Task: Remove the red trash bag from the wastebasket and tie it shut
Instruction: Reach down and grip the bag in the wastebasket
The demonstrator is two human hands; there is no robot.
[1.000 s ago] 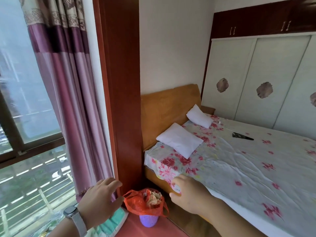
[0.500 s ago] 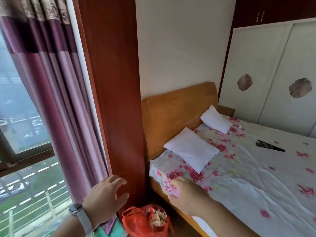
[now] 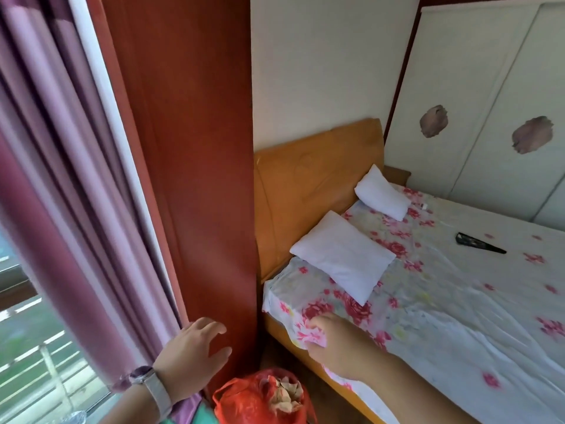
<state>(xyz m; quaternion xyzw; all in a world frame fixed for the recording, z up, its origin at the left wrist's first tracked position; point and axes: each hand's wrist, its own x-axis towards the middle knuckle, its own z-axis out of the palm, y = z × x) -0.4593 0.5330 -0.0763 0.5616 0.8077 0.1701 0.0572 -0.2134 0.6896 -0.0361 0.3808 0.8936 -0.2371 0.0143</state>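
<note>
The red trash bag [image 3: 260, 402] sits on the floor at the bottom edge of the view, between the wooden pillar and the bed, its mouth open with crumpled paper inside. The wastebasket under it is out of view. My left hand [image 3: 192, 359], with a watch on the wrist, hovers above and left of the bag, fingers spread and holding nothing. My right hand [image 3: 339, 347] rests on the corner of the bed above and right of the bag, against the floral sheet; whether it grips the sheet I cannot tell.
A dark red wooden pillar [image 3: 189, 148] stands just behind the bag. Purple curtains [image 3: 61, 194] and a window fill the left. The bed [image 3: 458, 301] with two white pillows [image 3: 342, 258] and a black object [image 3: 477, 243] lies to the right, wardrobe doors [image 3: 489, 102] behind.
The view has moved closer and tilted up, so the bag has slid to the bottom edge and the basket is lost. Both hands stay near the bag, the right one on the bed corner.
</note>
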